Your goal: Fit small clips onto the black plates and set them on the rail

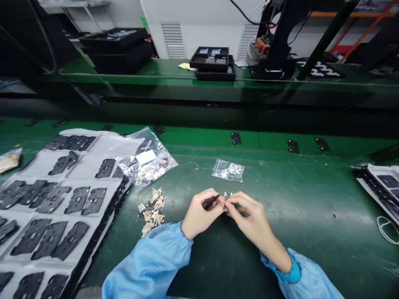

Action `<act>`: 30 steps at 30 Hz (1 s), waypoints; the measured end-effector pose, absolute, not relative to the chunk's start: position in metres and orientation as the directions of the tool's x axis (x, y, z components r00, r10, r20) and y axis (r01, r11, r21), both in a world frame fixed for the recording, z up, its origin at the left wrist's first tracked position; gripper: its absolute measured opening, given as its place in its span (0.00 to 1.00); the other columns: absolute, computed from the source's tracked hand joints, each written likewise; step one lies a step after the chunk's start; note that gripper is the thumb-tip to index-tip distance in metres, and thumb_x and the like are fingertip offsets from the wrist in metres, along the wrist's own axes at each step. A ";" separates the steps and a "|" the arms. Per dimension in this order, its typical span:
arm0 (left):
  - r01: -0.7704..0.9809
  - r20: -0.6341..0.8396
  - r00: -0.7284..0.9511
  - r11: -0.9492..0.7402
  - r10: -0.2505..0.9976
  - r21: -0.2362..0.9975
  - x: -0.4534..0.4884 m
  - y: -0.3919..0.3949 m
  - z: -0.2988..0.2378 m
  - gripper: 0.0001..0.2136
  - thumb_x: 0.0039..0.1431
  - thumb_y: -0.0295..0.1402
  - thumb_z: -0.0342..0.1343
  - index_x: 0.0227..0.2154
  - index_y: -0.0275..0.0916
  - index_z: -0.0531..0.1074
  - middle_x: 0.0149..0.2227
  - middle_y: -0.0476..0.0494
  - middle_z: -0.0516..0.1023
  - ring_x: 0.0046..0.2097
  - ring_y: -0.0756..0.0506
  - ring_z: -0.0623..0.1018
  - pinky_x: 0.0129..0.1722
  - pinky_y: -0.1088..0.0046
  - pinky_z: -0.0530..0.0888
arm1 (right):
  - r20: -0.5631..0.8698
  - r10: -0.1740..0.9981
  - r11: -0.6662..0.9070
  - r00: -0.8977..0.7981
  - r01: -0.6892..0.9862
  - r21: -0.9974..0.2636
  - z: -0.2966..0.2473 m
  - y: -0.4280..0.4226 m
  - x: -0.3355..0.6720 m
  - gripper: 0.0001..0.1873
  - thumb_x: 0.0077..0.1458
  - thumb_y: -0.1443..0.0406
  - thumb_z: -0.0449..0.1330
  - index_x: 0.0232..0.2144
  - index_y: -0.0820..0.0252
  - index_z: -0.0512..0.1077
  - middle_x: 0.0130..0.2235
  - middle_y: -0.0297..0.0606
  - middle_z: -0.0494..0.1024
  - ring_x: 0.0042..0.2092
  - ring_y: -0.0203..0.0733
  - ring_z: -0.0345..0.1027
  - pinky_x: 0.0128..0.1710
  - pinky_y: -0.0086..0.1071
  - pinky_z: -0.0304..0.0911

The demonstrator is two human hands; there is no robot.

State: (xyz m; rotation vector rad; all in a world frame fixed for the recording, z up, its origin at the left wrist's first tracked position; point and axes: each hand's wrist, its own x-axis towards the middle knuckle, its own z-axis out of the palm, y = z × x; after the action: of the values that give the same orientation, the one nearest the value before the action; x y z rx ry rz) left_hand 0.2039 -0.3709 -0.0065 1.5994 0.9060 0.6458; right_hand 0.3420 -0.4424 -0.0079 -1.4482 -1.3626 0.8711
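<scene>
- Two fingertips of the left hand (199, 214) clench dark tweezers (212, 202)
- The right hand (249, 218) pinches a small tan part (226, 203) between both hands, above the green bench (280, 187)
- A loose heap of tan parts (152, 211) lies just left, unhandled
- Further left, black plates fill a white tray (115, 145)

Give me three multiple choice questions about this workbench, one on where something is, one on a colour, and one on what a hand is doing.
1. Where does the pile of small tan parts lie?
A. Beside the left hand
B. On the far bench
C. Inside a black tray

2. What colour are the sleeves?
A. Orange
B. Light blue
C. Black

3. What does the left hand hold?
A. Nothing
B. A dark pointed tool
C. A clear plastic bag

Answers:
1. A, the pile sits on the green bench just left of that hand.
2. B, both gathered sleeves show that colour.
3. B, the hand pinches the tool.
</scene>
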 end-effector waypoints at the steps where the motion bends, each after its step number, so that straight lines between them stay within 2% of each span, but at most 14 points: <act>1: 0.209 -0.059 0.554 -0.071 0.831 0.975 0.204 -0.371 -0.007 0.05 0.48 0.23 0.53 0.20 0.34 0.69 0.24 0.50 0.69 0.27 0.52 0.69 0.27 0.78 0.64 | 0.127 0.985 0.079 0.114 0.356 -0.931 -0.007 -0.443 0.342 0.06 0.57 0.69 0.54 0.32 0.59 0.72 0.33 0.37 0.70 0.32 0.35 0.67 0.28 0.26 0.67; 6: 0.177 -0.069 0.564 -0.039 0.823 0.984 0.205 -0.372 -0.006 0.05 0.48 0.22 0.52 0.20 0.35 0.68 0.23 0.50 0.69 0.27 0.52 0.69 0.27 0.78 0.64 | 0.170 0.980 0.118 0.099 0.399 -0.910 -0.008 -0.441 0.345 0.07 0.56 0.71 0.53 0.32 0.59 0.71 0.33 0.37 0.70 0.32 0.35 0.66 0.29 0.27 0.67; 13: 0.193 -0.067 0.557 -0.050 0.828 0.980 0.204 -0.373 -0.006 0.05 0.49 0.24 0.53 0.20 0.34 0.68 0.23 0.50 0.68 0.27 0.53 0.68 0.26 0.78 0.63 | 0.061 0.993 0.037 0.102 0.226 -0.974 -0.010 -0.440 0.347 0.06 0.56 0.67 0.55 0.32 0.60 0.73 0.35 0.38 0.70 0.31 0.35 0.69 0.27 0.27 0.71; 19: 0.186 -0.060 0.561 -0.055 0.825 0.981 0.205 -0.374 -0.008 0.05 0.48 0.22 0.52 0.20 0.35 0.67 0.23 0.50 0.67 0.26 0.53 0.67 0.25 0.78 0.62 | 0.151 0.982 0.107 0.111 0.330 -0.938 -0.009 -0.440 0.346 0.07 0.56 0.70 0.54 0.33 0.60 0.72 0.33 0.38 0.70 0.32 0.35 0.67 0.28 0.26 0.69; 23: 0.205 -0.056 0.553 -0.070 0.831 0.976 0.204 -0.373 -0.008 0.05 0.49 0.23 0.52 0.21 0.35 0.67 0.23 0.50 0.67 0.25 0.53 0.66 0.25 0.78 0.62 | 0.147 0.986 0.111 0.080 0.344 -0.933 -0.009 -0.440 0.347 0.07 0.57 0.69 0.53 0.34 0.59 0.72 0.35 0.38 0.70 0.33 0.35 0.67 0.28 0.25 0.67; 30: 0.257 0.061 0.546 -0.236 0.835 0.937 0.202 -0.378 -0.012 0.05 0.49 0.23 0.51 0.21 0.36 0.66 0.24 0.51 0.64 0.24 0.54 0.63 0.23 0.78 0.60 | 0.192 0.980 0.186 -0.044 0.536 -0.824 -0.008 -0.443 0.350 0.09 0.60 0.70 0.49 0.37 0.59 0.69 0.35 0.39 0.69 0.36 0.39 0.65 0.36 0.32 0.63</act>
State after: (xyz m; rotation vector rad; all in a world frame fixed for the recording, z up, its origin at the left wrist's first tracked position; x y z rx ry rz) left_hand 0.2023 -0.3776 -0.0124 1.7699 0.9094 0.7139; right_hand 0.3496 -0.4432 -0.0083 -1.4509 -1.6877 0.7251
